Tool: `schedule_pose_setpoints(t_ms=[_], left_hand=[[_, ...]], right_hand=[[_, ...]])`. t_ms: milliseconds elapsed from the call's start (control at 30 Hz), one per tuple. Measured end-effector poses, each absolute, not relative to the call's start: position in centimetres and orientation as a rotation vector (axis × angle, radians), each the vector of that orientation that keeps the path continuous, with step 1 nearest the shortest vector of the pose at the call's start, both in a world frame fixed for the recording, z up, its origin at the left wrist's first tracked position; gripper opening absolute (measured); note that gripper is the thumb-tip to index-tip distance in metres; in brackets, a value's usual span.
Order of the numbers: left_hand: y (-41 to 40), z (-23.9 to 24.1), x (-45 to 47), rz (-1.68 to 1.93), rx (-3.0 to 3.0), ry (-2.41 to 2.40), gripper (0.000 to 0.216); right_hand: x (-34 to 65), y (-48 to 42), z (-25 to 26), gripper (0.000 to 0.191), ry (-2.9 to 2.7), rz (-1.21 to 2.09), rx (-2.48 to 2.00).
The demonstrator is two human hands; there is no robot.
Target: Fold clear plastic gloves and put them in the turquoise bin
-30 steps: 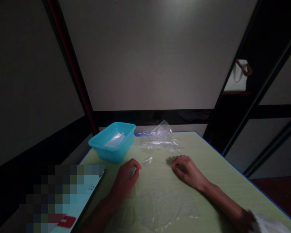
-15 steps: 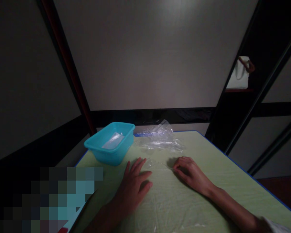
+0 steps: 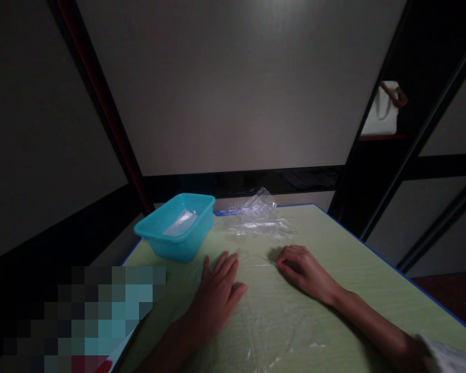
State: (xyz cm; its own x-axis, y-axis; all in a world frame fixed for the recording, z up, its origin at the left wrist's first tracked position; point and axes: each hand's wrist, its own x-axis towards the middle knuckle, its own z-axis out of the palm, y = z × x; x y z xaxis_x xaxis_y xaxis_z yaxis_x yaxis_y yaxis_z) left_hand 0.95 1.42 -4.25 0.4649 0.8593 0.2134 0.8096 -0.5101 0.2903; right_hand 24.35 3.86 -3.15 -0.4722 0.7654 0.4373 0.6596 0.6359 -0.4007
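A clear plastic bag [image 3: 274, 316] lies spread over the near part of the table, thin and hard to make out against the green surface. My right hand [image 3: 301, 267] pinches its far edge between thumb and fingers. On the left side of the same plastic, my left hand [image 3: 219, 292] rests palm down with fingers stretched out and the thumb apart. Beyond both hands sits a crumpled heap of clear plastic [image 3: 258, 220]. To the left of it stands a turquoise basin [image 3: 174, 246] holding a folded clear plastic packet [image 3: 181, 223].
The green table [image 3: 357, 287] has a blue edge. A panelled wall [image 3: 233, 98] rises close behind it. In a dark recess at the right, a white bag [image 3: 384, 111] stands on a shelf. A blurred-out patch covers the lower left.
My left hand's fingers have flattened onto the plastic, its index finger now closer to the others. The right hand keeps its pinch. The whole view has shifted slightly.
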Motion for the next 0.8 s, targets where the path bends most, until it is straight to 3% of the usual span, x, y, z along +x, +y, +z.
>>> schedule_pose_setpoints(t_ms=[367,800], left_hand=[[2.6,-5.3,-0.2,1.413,2.414,1.357,0.024],[1.9,-4.5,0.1,1.414,2.083,1.543,0.017]], right_hand=[[25.0,3.8,-3.1,0.017,-2.287,0.165,-1.158],[25.7,4.1,-3.5,0.019,-2.329,-0.001,-1.188]])
